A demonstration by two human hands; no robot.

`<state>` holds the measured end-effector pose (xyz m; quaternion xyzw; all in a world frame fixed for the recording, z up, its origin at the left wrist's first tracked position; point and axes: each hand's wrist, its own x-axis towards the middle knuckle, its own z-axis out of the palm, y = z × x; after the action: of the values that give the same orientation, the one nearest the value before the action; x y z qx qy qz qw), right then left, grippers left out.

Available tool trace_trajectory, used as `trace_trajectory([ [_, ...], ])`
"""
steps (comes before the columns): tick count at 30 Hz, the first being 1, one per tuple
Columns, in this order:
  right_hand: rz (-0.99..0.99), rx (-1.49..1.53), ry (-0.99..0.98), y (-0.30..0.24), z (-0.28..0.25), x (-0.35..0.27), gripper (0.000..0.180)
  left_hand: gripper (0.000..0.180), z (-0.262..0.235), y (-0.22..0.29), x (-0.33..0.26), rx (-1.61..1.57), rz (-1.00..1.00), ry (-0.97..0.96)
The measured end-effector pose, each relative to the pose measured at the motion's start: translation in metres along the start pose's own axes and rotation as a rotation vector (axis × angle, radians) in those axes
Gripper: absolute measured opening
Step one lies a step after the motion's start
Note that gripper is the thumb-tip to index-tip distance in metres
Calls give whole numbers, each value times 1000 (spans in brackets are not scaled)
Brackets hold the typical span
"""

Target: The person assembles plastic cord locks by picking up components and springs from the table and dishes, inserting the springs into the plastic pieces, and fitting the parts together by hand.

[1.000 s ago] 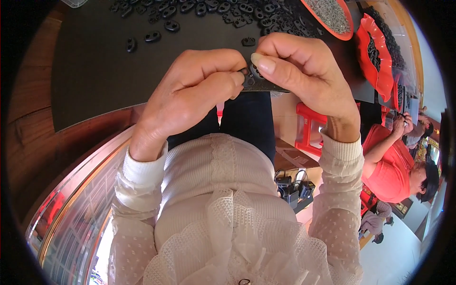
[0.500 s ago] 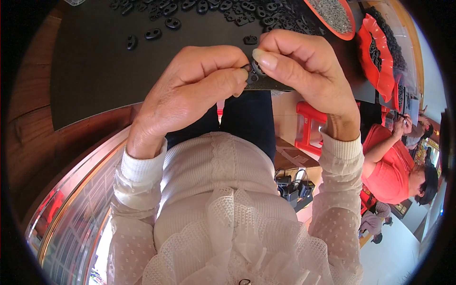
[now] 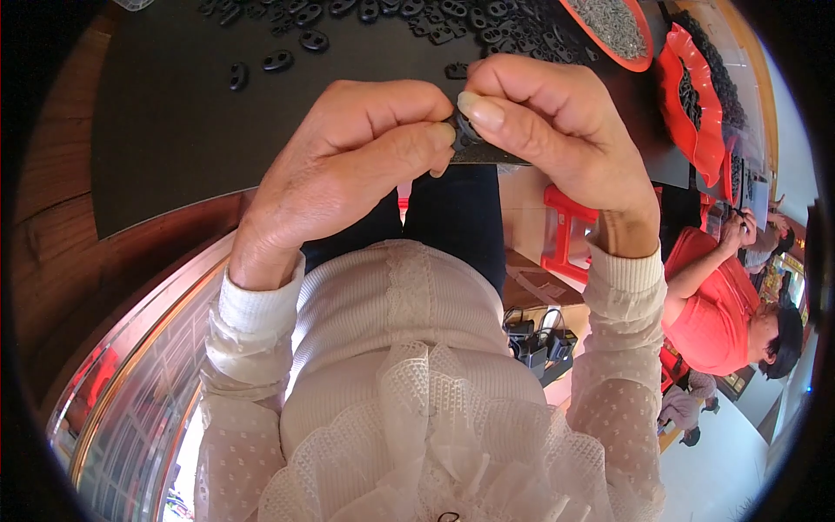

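Observation:
My left hand (image 3: pixel 348 165) and my right hand (image 3: pixel 557 130) meet in front of my chest, just over the near edge of a dark mat (image 3: pixel 174 130). Between the thumbs and fingertips of both hands sits a small black plastic part (image 3: pixel 463 137), mostly hidden by my fingers. My right thumb presses on top of it. Several more black oval parts (image 3: pixel 391 17) lie scattered on the mat beyond my hands.
A red tray of small grey pieces (image 3: pixel 613 30) and a red tray of black parts (image 3: pixel 691 91) stand at the far right. A person in a red shirt (image 3: pixel 718 304) works at the right. A red stool (image 3: pixel 565 230) is below the table edge.
Both hands have stayed together on the small part, with only slight shifts of the fingers.

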<state>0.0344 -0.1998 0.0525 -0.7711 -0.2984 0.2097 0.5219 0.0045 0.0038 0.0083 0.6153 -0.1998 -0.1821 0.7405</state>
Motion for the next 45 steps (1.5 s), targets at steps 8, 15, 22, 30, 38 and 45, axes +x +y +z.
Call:
trace_trajectory([
  [8,-234,-172,205,9,15,5,25,14,14,10,-4,8,-15,292],
  [15,-386,-673,474,1,30,-9,31,14,13,-11,-12,-253,-117,729],
  [22,-400,-704,407,6,24,-15,31,16,4,-17,-12,-203,-107,568],
  [30,-459,-775,409,-8,18,-25,24,21,11,2,5,-130,-87,364],
  [38,-430,-869,367,-15,18,-28,22,25,15,0,8,-58,-24,252],
  [45,-505,-811,329,-12,26,-17,20,15,20,2,-3,-168,-138,532],
])
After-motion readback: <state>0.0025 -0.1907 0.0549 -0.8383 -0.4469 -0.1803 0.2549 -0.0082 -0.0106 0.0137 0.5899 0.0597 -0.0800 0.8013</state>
